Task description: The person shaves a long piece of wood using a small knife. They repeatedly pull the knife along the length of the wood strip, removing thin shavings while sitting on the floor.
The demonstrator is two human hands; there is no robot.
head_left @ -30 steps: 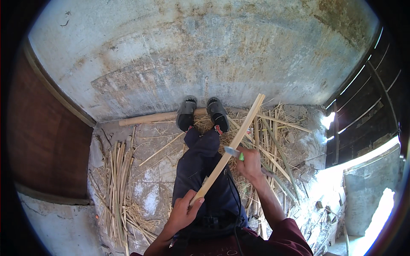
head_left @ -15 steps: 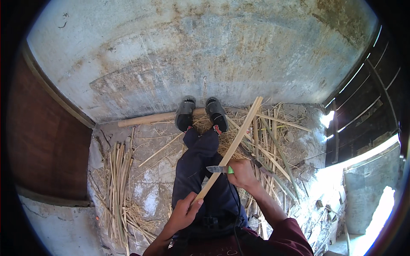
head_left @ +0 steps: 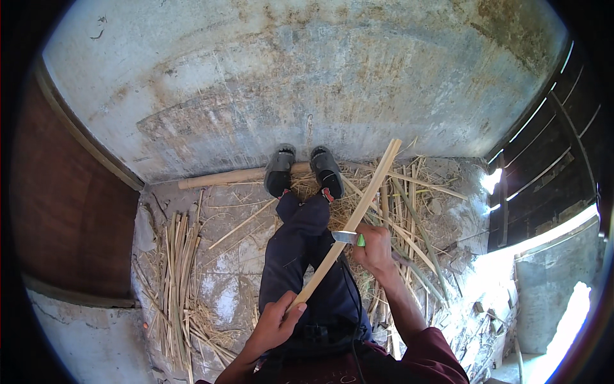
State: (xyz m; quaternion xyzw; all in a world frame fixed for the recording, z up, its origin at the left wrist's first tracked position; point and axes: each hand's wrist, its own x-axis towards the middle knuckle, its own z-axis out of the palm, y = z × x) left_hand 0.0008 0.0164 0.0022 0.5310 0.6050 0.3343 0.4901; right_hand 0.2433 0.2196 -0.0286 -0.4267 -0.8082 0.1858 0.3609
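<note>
A long pale strip of split bamboo slants from my lap up and away to the right. My left hand is closed around its near end. My right hand is wrapped round the green handle of a knife. The blade lies across the strip at about mid-length, pointing left. My fingers hide most of the handle. Under the strip are my legs in dark trousers, stretched out toward the wall.
A bundle of thin split sticks lies on the floor at my left. More sticks and shavings are scattered at my right. A thick bamboo pole rests along the foot of the stained wall, near my shoes.
My right hand and the knife have slid up along the strip, away from me and slightly right. The strip's far end has shifted a little up and to the right.
</note>
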